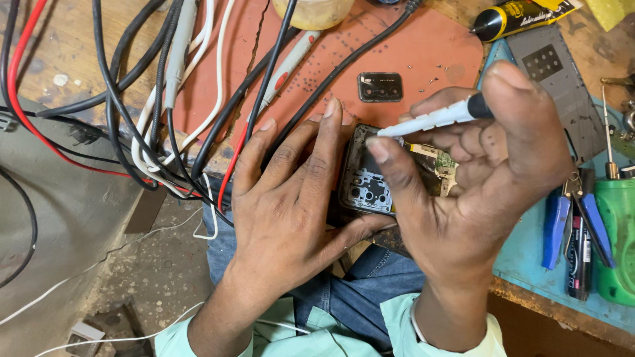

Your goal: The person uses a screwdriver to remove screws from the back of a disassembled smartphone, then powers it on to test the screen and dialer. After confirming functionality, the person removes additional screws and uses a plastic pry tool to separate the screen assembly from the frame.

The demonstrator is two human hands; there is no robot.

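- Opened phone [370,178] lies at the near edge of the tabletop [436,53], above the person's lap; back cover off, inner frame and screw bosses exposed.
- Left hand [291,205] is spread flat, fingers pressing on the phone's left edge and the mat beside it; it steadies, it does not clench.
- Right hand [489,172] is closed around a white-shafted screwdriver [433,119], thumb on the black cap, tip set at the top edge of the phone frame.
- Risk: the tip likely slips off a small screw head if pressure comes at an angle; it could gouge the green circuit board [444,162] just beside it.
- Risk: the phone overhangs the edge; if the left hand relaxes, the body could tilt toward the lap.
- Risk: loose screws [433,79] scattered on the orange mat [423,59] are tiny; a sleeve or cable [337,69] brushing them could send them to the floor.
- Risk: the tangle of black, red and white wires [152,132] lies close to the left wrist; a snag could jerk the work.
- Appearance: dark grey frame, silvery shield plate with holes at the lower left, a strip of yellow tape and green board at the right. Detached camera bezel [380,86] rests apart on the mat.
- Blue-handled pliers [559,225] lie right, untouched.
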